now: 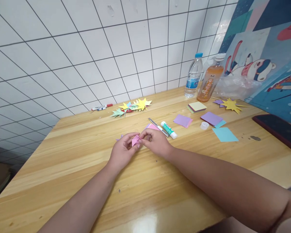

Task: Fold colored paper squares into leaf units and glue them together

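Note:
A small folded pink paper (135,140) is held up between my two hands, just above the wooden table. My left hand (122,149) pinches it from the left, thumb in front and fingers behind. From the right, my right hand (157,141) grips its edge between thumb and fingertips. Behind the right hand lie pink paper sheets (152,126), partly covered by it. A slim craft knife (157,125) and a green-and-white glue stick (168,130) rest beside them. A bit of purple paper (119,137) peeks out behind my left hand.
Folded paper leaf shapes (133,106) and markers (102,107) lie along the tiled wall. Purple sheets (182,120), a blue sheet (225,134), a paper stack (197,107) and a white cap (204,125) are right. Bottles (193,77) and a dark phone (278,131) stand or lie beyond.

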